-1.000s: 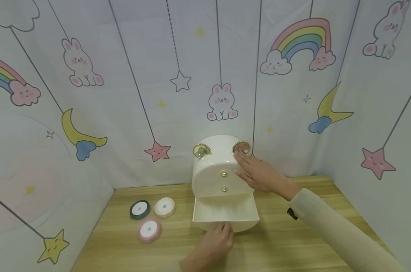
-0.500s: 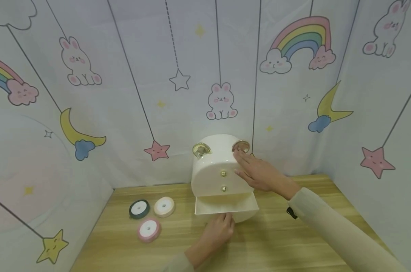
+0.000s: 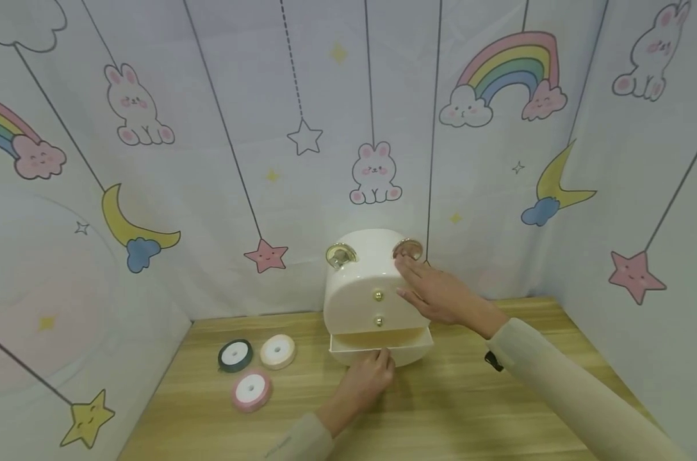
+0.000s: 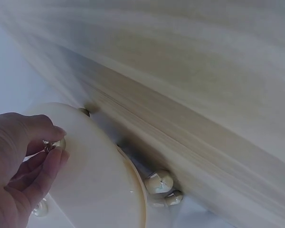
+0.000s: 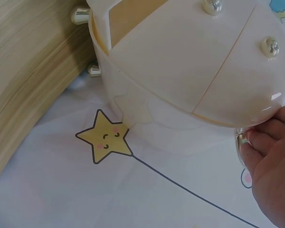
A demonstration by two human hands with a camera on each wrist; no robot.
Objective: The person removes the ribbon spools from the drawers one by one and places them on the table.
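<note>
A glossy white rounded drawer box (image 3: pixel 362 272) stands on the table, with two gold round ears on top and gold knobs on its front. Its bottom drawer (image 3: pixel 348 355) is pulled partway out. My left hand (image 3: pixel 367 378) is at that drawer's front; in the left wrist view its thumb and fingers pinch a gold knob (image 4: pixel 61 144). My right hand (image 3: pixel 441 294) rests against the box's upper right side, fingers mostly straight, the tips beside the right gold ear (image 3: pixel 408 250). The drawer's gap (image 5: pixel 133 21) also shows in the right wrist view.
Three ribbon rolls lie on the table left of the box: dark green (image 3: pixel 236 355), cream (image 3: pixel 278 351) and pink (image 3: pixel 252 390). A printed cloth backdrop (image 3: pixel 210 192) rises close behind the box and along both sides of the wood-grain table (image 3: pixel 475 397).
My left hand has moved forward with the bottom drawer, which slid inward, so less of its inside shows. The right hand has stayed on the box.
</note>
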